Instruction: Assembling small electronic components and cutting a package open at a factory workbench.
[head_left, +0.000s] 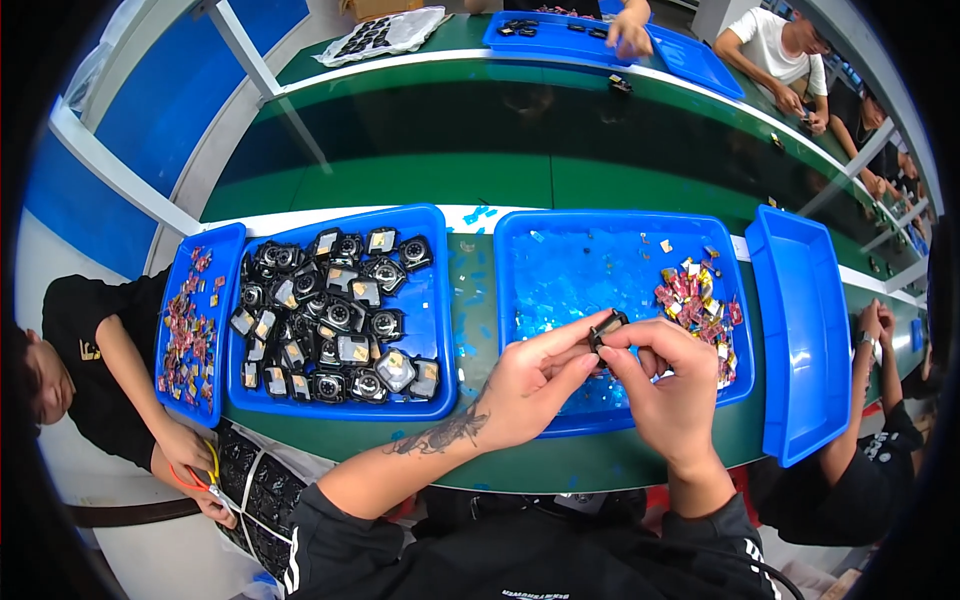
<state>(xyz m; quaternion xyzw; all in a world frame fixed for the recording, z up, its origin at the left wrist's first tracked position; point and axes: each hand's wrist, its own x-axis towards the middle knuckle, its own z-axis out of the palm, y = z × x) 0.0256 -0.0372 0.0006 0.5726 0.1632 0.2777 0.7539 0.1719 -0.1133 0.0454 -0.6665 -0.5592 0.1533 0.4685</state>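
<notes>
Both hands meet over the near edge of the middle blue tray. The left hand and the right hand together pinch a small black part, held just above the tray floor – fingertips closed on it from both sides, thumbs and forefingers nearly touching, the remaining fingers loosely curled. What the fingertips are doing to the part is too small to tell. To the right, in the same tray, lies a heap of small red and yellow scraps; flecks of the same kind dot the tray floor. To the left stands a second blue tray filled with black square parts, several face up with round openings. A narrow blue tray of further scraps lies beyond it, and an empty-looking tray leans at the far right. A co-worker's hand at lower left holds small cutters – separate from the work shown. Risk, as judged: the part is small and held only at the fingertips, so a slip could drop it among the scraps, where it may be hard to pick out, and a hard pinch could mark its face
</notes>
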